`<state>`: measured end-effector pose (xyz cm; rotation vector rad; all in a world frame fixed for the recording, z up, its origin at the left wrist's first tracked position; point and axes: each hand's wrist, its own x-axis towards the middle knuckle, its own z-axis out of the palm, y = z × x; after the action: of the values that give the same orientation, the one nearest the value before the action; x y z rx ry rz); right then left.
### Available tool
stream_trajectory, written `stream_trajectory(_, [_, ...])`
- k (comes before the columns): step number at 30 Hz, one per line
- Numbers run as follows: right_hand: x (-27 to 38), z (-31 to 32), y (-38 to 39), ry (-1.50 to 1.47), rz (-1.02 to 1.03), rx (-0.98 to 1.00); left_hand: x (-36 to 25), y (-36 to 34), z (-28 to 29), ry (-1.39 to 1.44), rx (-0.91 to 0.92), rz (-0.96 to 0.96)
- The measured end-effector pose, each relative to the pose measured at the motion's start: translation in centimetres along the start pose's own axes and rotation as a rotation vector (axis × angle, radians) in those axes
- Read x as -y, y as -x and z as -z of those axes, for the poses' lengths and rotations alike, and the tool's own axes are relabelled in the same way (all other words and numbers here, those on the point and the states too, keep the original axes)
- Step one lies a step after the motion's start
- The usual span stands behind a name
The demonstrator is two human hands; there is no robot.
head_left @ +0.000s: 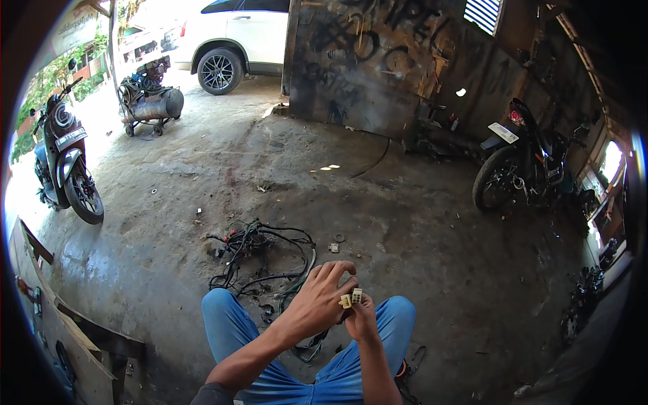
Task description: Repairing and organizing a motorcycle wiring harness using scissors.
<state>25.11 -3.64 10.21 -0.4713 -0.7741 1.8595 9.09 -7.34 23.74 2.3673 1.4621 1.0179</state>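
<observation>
My left hand (pixel 317 304) is curled at the pale cream plastic connectors (pixel 346 301), reaching across from the lower left with bent fingers. Just right of it and partly behind it, my right hand (pixel 363 322) is closed on the same connectors, which show small square openings. Beneath and beyond my hands a tangled black wiring harness (pixel 256 237) lies on the concrete floor between and in front of my jeans-clad knees, with some cables running down under my forearms. A small pale part (pixel 333 248) and a dark ring (pixel 339 237) lie near it.
A scooter (pixel 71 169) stands at left, a wheeled compressor (pixel 152 104) behind it. A white car (pixel 260 40) is outside. A dark motorcycle (pixel 513 172) stands at right by a stained wall (pixel 364 81). A wooden bench (pixel 81 324) is beside me at lower left; assorted dark parts (pixel 584 297) line the right edge.
</observation>
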Motion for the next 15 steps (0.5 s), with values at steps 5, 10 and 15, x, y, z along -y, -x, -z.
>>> stream_trajectory(5, [3.3,-1.8,-0.8,0.225,-0.199,-0.027,2.3,0.0,-0.1,0.188,-0.011,0.056])
stream_trajectory(10, [4.2,-9.0,-0.5,0.434,-0.099,-0.145,4.7,3.6,-0.6,0.703,-0.271,0.33])
stream_trajectory(15, [3.0,-9.5,0.4,0.536,0.048,-0.188,3.9,4.7,-2.1,1.221,-0.405,0.578])
